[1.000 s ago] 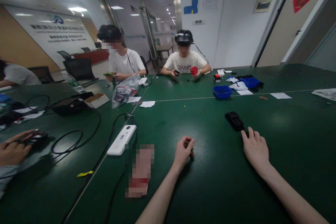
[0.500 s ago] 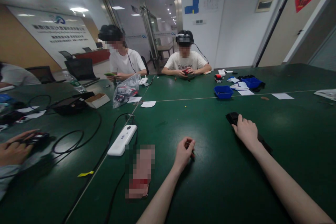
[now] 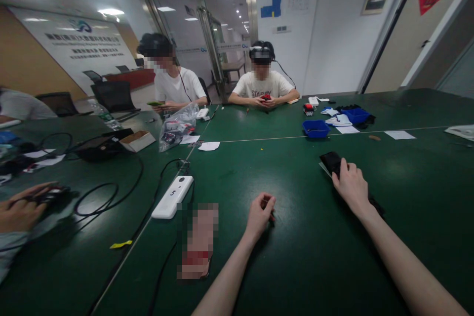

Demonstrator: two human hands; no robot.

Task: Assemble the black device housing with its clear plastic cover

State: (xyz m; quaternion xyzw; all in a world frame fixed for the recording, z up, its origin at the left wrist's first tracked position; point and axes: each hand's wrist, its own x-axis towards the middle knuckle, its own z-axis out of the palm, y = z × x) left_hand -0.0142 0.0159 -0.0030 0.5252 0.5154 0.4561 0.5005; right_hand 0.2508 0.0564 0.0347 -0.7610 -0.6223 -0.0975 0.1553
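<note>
My right hand (image 3: 351, 186) grips a black flat object (image 3: 331, 162) by its near end; its exact kind does not show. The object's far end is tilted up, and a pale edge shows along its left side. More black material (image 3: 376, 205) lies on the table by my right wrist. My left hand (image 3: 261, 213) rests on the green table (image 3: 296, 261) with its fingers curled in. A small dark reddish thing (image 3: 272, 217) shows under these fingers, mostly hidden.
Left of my left arm lie a blurred pink slab (image 3: 200, 239) and a white power bank (image 3: 173, 197) with a cable. A neighbour's hand (image 3: 22, 207) works at far left. Across the table sit two people. A blue tray (image 3: 315, 129) stands ahead, near papers and a plastic bag (image 3: 178, 128).
My right hand has shifted slightly right, and the black object's far end has come up, showing a pale edge. My left hand has stayed in place.
</note>
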